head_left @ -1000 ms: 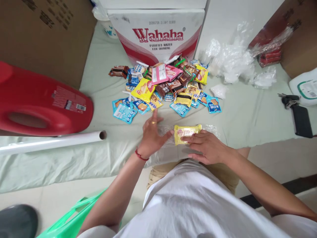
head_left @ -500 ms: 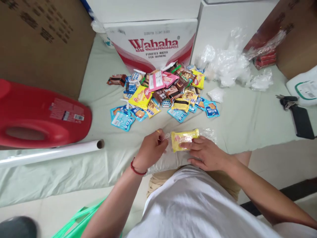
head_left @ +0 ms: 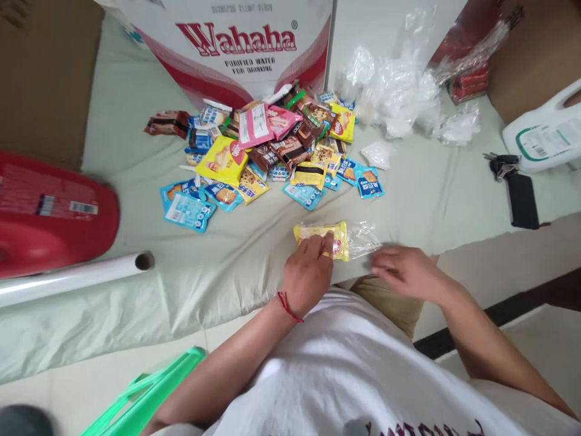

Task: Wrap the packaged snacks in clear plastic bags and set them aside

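Observation:
A yellow snack packet (head_left: pixel 340 233) lies inside a clear plastic bag (head_left: pixel 363 237) near the table's front edge. My left hand (head_left: pixel 311 266) is curled over the packet from the front, its fingertips pressing it. Just past the right end of the bag is my right hand (head_left: pixel 403 269), slightly blurred, with its fingers loosely bent and nothing visible between them. Behind both hands, a heap of small wrapped snacks (head_left: pixel 281 151) in yellow, blue, pink and brown is spread over the table.
A Wahaha carton (head_left: pixel 245 60) stands behind the heap. Crumpled clear bags (head_left: pixel 399 91) lie at the back right. Keys (head_left: pixel 502 165), a black phone (head_left: pixel 521 200) and a white jug (head_left: pixel 544 130) are at the right. At the left are a red container (head_left: pixel 59 212) and a white roll (head_left: pixel 77 278).
My left hand has moved right, from the bag's left end onto the packet. My right hand has come off the packet and moved right. The view has shifted.

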